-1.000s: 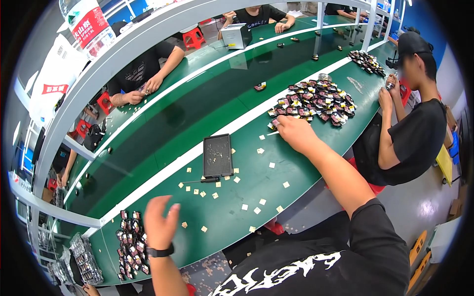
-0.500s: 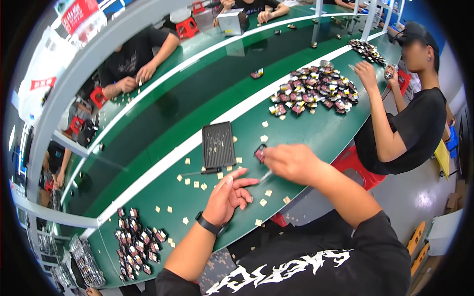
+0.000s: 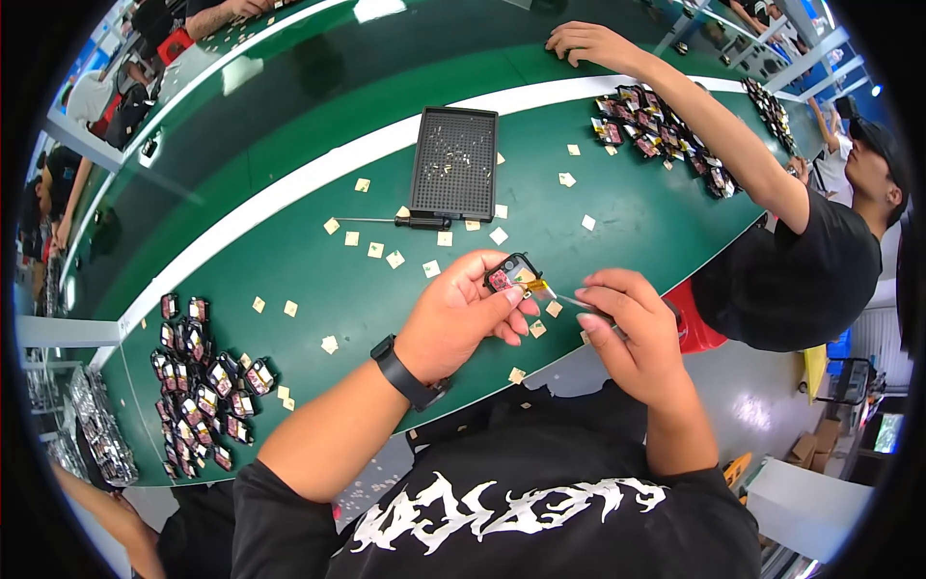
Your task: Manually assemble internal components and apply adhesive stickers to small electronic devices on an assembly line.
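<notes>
Surface: a long green workbench with a white stripe runs across your view, with other people seated along it.
Left hand: your left hand is closed around a small black part, pinched between thumb and fingertips and held up just above the near edge of the bench.
Right hand: your right hand is curled shut on a thin tool, its tip touching the small black part at its orange tab.
Step in hand: it looks like you are working the orange tab on the part with the tool tip, mid-way through a fine fitting step.
Next move: judging from the grip, it calls for a steady left hand and a light, precise push from the right; a slip could bend the tab.
On the bench: a black tray lies ahead of you, a screwdriver just in front of it, and small tan squares are scattered around.
Piles: one heap of dark parts sits to your left, another heap far right under a neighbour's arm.
</notes>
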Action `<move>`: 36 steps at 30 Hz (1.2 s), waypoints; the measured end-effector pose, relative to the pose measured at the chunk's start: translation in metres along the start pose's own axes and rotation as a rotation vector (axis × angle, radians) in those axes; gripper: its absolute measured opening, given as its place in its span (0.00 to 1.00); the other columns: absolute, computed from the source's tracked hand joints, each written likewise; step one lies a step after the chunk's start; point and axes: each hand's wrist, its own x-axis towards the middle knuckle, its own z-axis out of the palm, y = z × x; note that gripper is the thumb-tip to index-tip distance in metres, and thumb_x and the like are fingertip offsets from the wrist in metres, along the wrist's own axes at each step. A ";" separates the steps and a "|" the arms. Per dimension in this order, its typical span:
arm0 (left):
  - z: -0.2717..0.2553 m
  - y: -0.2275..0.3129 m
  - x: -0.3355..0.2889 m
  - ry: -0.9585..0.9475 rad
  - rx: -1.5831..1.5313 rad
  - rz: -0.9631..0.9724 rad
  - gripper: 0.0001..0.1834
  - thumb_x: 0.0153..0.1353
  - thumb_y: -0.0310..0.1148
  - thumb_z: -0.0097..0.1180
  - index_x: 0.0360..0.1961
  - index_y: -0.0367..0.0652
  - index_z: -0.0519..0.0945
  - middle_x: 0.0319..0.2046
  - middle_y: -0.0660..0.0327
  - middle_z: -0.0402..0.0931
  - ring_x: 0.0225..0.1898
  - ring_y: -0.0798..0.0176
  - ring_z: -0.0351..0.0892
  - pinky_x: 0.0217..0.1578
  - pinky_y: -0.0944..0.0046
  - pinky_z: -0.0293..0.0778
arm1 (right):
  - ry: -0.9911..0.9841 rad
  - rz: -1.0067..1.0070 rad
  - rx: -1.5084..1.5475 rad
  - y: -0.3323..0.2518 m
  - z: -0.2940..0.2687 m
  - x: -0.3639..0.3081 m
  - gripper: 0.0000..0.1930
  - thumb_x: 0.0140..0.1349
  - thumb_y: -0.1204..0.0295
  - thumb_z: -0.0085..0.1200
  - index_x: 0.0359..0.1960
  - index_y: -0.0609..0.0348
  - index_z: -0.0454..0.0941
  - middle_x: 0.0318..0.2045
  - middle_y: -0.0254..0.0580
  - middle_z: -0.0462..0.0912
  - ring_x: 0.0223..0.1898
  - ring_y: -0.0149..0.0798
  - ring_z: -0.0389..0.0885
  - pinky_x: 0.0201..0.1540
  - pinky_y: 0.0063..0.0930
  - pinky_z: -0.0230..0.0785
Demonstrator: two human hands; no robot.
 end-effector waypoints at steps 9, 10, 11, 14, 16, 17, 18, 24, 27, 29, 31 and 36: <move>0.014 -0.005 -0.016 0.132 0.383 0.089 0.16 0.72 0.25 0.53 0.58 0.35 0.70 0.36 0.60 0.79 0.32 0.73 0.80 0.31 0.72 0.76 | -0.061 0.416 0.286 -0.030 0.014 -0.006 0.09 0.63 0.81 0.62 0.45 0.68 0.84 0.34 0.44 0.88 0.28 0.26 0.83 0.30 0.21 0.75; 0.012 -0.008 -0.015 0.130 0.373 0.093 0.16 0.72 0.25 0.53 0.58 0.35 0.70 0.36 0.60 0.79 0.32 0.73 0.80 0.31 0.72 0.76 | -0.048 0.444 0.300 -0.032 0.015 -0.005 0.09 0.63 0.81 0.63 0.45 0.68 0.83 0.32 0.44 0.88 0.28 0.25 0.83 0.30 0.21 0.75; 0.008 -0.013 -0.014 0.135 0.418 0.162 0.15 0.72 0.24 0.53 0.57 0.35 0.71 0.37 0.61 0.79 0.31 0.74 0.79 0.31 0.72 0.76 | -0.034 0.472 0.314 -0.033 0.016 -0.004 0.09 0.63 0.81 0.63 0.44 0.69 0.83 0.31 0.44 0.88 0.27 0.25 0.83 0.30 0.22 0.76; 0.006 -0.014 -0.014 0.145 0.499 0.235 0.14 0.70 0.23 0.53 0.55 0.34 0.73 0.36 0.61 0.80 0.30 0.74 0.79 0.30 0.72 0.75 | -0.080 0.516 0.219 -0.038 0.013 0.002 0.07 0.63 0.81 0.63 0.42 0.70 0.82 0.28 0.43 0.88 0.26 0.23 0.82 0.30 0.21 0.75; 0.008 -0.011 -0.016 0.146 0.536 0.239 0.13 0.69 0.23 0.53 0.54 0.34 0.74 0.35 0.62 0.80 0.30 0.74 0.78 0.30 0.71 0.75 | -0.119 0.555 0.200 -0.038 0.011 0.005 0.07 0.63 0.81 0.63 0.41 0.69 0.81 0.27 0.42 0.88 0.25 0.22 0.81 0.29 0.20 0.74; 0.009 -0.009 -0.017 0.146 0.592 0.239 0.13 0.68 0.23 0.53 0.53 0.33 0.75 0.34 0.62 0.80 0.29 0.74 0.78 0.29 0.70 0.75 | -0.152 0.594 0.188 -0.039 0.010 0.007 0.07 0.63 0.80 0.63 0.40 0.69 0.81 0.26 0.41 0.87 0.25 0.22 0.80 0.29 0.20 0.73; 0.010 -0.008 -0.018 0.148 0.649 0.242 0.13 0.68 0.23 0.54 0.52 0.33 0.75 0.32 0.62 0.81 0.28 0.74 0.78 0.29 0.69 0.75 | -0.160 0.590 0.181 -0.038 0.011 0.007 0.07 0.63 0.80 0.63 0.40 0.69 0.81 0.26 0.41 0.87 0.25 0.22 0.80 0.29 0.20 0.73; 0.009 -0.015 -0.015 0.141 0.725 0.361 0.14 0.69 0.25 0.52 0.55 0.33 0.74 0.31 0.59 0.81 0.27 0.67 0.81 0.29 0.65 0.76 | -0.211 0.736 0.204 -0.038 0.012 0.012 0.07 0.63 0.79 0.63 0.39 0.70 0.80 0.24 0.39 0.86 0.22 0.20 0.77 0.25 0.19 0.68; 0.007 -0.017 -0.014 0.101 0.756 0.418 0.15 0.70 0.25 0.50 0.56 0.33 0.74 0.32 0.58 0.81 0.27 0.64 0.82 0.30 0.64 0.77 | -0.234 0.768 0.234 -0.036 0.014 0.009 0.06 0.64 0.79 0.62 0.38 0.69 0.79 0.24 0.38 0.86 0.22 0.20 0.76 0.24 0.19 0.66; 0.007 -0.016 -0.015 0.092 0.750 0.389 0.16 0.71 0.25 0.50 0.57 0.33 0.73 0.32 0.57 0.81 0.27 0.64 0.82 0.30 0.63 0.77 | -0.179 0.839 0.352 -0.035 0.018 0.007 0.06 0.65 0.79 0.62 0.37 0.67 0.76 0.25 0.38 0.86 0.22 0.20 0.76 0.24 0.17 0.65; 0.007 -0.014 -0.015 0.073 0.743 0.362 0.16 0.71 0.25 0.50 0.57 0.32 0.73 0.32 0.57 0.80 0.28 0.64 0.82 0.31 0.63 0.78 | -0.155 0.852 0.396 -0.034 0.021 0.006 0.06 0.65 0.79 0.61 0.37 0.66 0.75 0.27 0.39 0.87 0.22 0.20 0.76 0.23 0.17 0.65; 0.008 -0.009 -0.017 0.068 0.708 0.268 0.16 0.72 0.26 0.49 0.57 0.32 0.73 0.32 0.56 0.80 0.28 0.62 0.82 0.32 0.62 0.78 | -0.047 0.880 0.604 -0.031 0.027 -0.002 0.08 0.67 0.81 0.59 0.37 0.62 0.70 0.30 0.43 0.86 0.22 0.21 0.76 0.22 0.17 0.66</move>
